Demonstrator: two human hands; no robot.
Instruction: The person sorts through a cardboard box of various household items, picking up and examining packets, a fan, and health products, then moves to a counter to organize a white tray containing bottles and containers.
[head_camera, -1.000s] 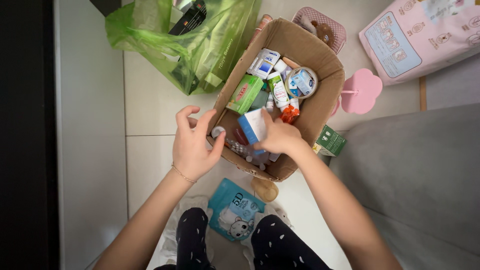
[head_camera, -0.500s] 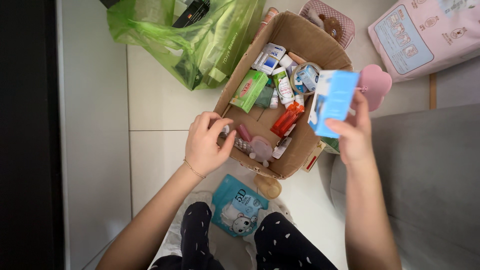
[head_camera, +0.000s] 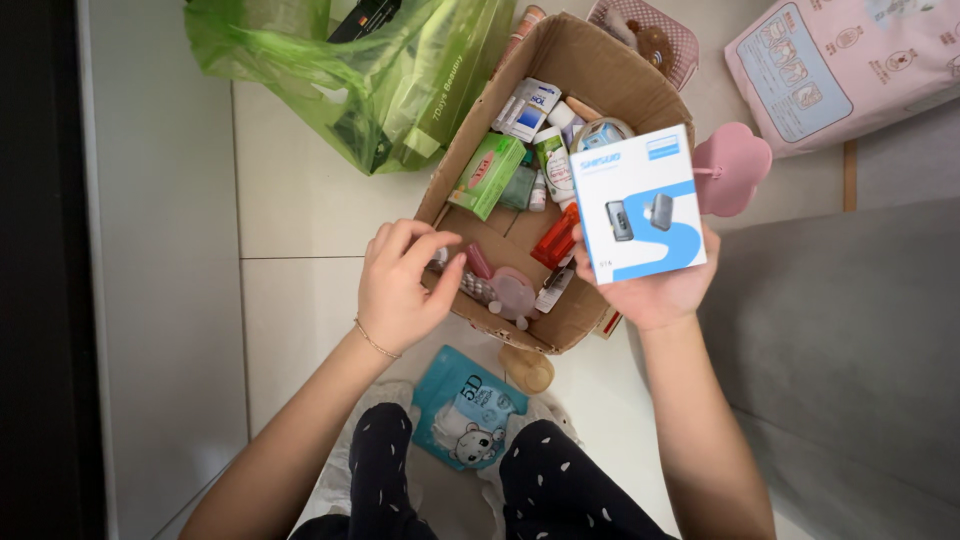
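My right hand (head_camera: 655, 293) holds a white and blue square box (head_camera: 640, 202) face up above the right side of a cardboard box (head_camera: 650, 90). My left hand (head_camera: 397, 285) rests on the near left rim of the cardboard box, fingers curled around a small white-capped item at the corner. Inside lie a green carton (head_camera: 486, 175), a white and blue carton (head_camera: 530, 103), small bottles, an orange packet (head_camera: 555, 238) and a pink round item (head_camera: 513, 295).
A green plastic bag (head_camera: 370, 75) lies at the back left. A pink basket (head_camera: 650, 35), a pink flower-shaped object (head_camera: 735, 170) and a large pink pack (head_camera: 850, 65) sit at the back right. A teal pouch (head_camera: 465, 410) lies by my knees. A grey surface (head_camera: 850, 330) borders the right.
My right hand lifted the white and blue box out of the cardboard box, swung it right, then turned it face up. My left hand closed on the box's near corner.
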